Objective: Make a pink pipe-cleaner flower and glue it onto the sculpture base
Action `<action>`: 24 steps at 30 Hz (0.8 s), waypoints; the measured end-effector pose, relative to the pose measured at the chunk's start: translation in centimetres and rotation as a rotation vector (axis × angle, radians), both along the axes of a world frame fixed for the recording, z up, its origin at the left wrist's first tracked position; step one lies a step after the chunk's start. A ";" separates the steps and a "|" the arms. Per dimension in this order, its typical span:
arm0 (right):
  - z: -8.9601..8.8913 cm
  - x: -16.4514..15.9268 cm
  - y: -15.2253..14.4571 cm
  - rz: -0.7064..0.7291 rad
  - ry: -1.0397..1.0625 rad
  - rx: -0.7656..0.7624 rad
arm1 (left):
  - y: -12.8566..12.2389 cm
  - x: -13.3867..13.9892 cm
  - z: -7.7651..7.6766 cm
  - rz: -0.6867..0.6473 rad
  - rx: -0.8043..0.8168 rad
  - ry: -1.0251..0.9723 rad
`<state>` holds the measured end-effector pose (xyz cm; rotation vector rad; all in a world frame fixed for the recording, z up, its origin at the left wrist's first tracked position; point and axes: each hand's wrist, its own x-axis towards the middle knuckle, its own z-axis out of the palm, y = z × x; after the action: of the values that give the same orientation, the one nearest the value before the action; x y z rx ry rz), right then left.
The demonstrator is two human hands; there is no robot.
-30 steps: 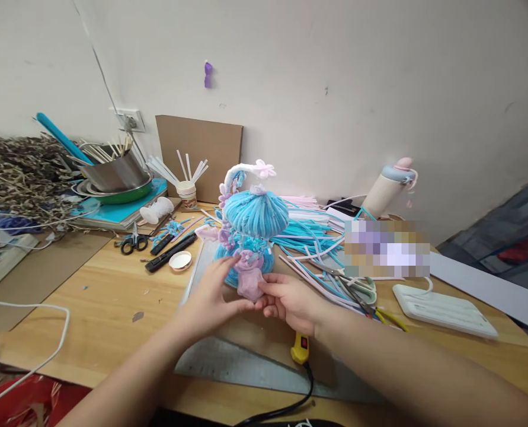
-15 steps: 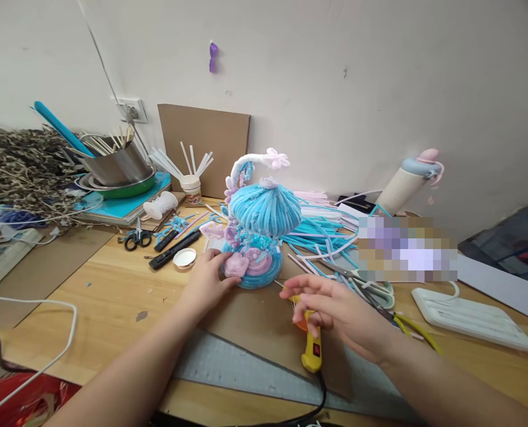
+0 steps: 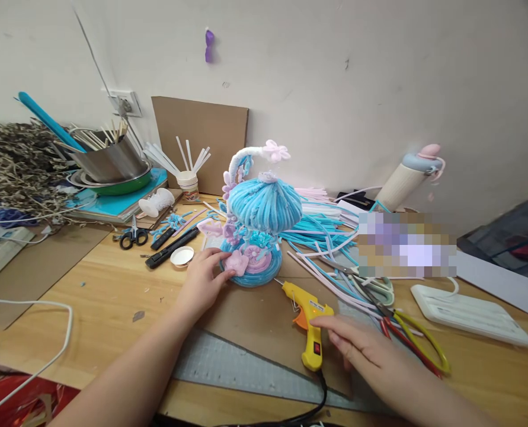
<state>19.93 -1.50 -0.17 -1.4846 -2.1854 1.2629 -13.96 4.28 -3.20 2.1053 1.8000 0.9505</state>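
Note:
A blue pipe-cleaner lamp-like craft point(image 3: 266, 204) has a ribbed domed top, a white curved stem with pink flowers and a round blue base point(image 3: 257, 279). My left hand point(image 3: 205, 281) is closed at the base's left side, thumb and fingers on the edge of a pink pipe-cleaner flower point(image 3: 236, 263). A yellow glue gun point(image 3: 312, 314) with an orange trigger lies on cardboard, its nozzle toward the base. Beside its handle is my right hand point(image 3: 357, 347), open, the forefinger stretched out to the gun; its other fingers are partly hidden.
Scissors point(image 3: 373, 287) and pliers point(image 3: 417, 338) lie at right, near a white keyboard-like block point(image 3: 470, 314). Blue pipe cleaners point(image 3: 314, 228) spread behind the craft. At left are small black scissors point(image 3: 133, 237), a white lid point(image 3: 182, 257) and a paper cup of glue sticks point(image 3: 188, 185).
My right hand has moved down and right from above the glue gun, uncovering it. The left hand stays at the pink flower. The view has shifted slightly.

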 end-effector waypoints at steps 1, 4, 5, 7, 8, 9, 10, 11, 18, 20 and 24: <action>-0.1 -0.4 -0.1 0.012 0.001 0.014 | 0.0 0.0 0.0 -0.003 0.003 -0.002; 0.0 -1.5 -0.5 0.035 -0.060 0.032 | -0.1 0.1 -0.1 0.008 0.010 -0.004; 0.1 -1.9 -0.6 0.037 -0.094 0.034 | -0.1 0.1 -0.1 0.019 0.012 -0.004; 0.4 -2.7 -0.8 0.025 -0.162 0.045 | -0.2 0.2 -0.2 0.038 0.013 -0.003; 0.5 -3.1 -0.9 0.012 -0.192 0.050 | -0.2 0.2 -0.2 0.044 0.014 -0.003; 0.5 -3.5 -1.0 -0.003 -0.217 0.056 | -0.2 0.2 -0.2 0.049 0.016 -0.003; 0.5 -3.8 -1.1 -0.018 -0.235 0.064 | -0.2 0.2 -0.2 0.052 0.020 -0.003; 0.5 -4.1 -1.1 -0.036 -0.252 0.074 | -0.2 0.2 -0.2 0.057 0.026 -0.003; 0.3 -4.4 -1.6 -0.152 -0.481 0.145 | 0.0 0.4 -0.4 0.106 0.044 0.031; 0.4 -4.2 -1.3 -0.141 -0.540 0.150 | -0.1 0.5 -0.4 0.107 0.048 0.043; 0.5 -4.5 -0.5 -0.158 -0.608 0.128 | 0.0 0.4 -0.5 0.101 0.060 0.067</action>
<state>15.46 -2.02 0.29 -2.1419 -2.3590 0.6559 -13.57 4.27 -3.71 2.1231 1.9503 0.9813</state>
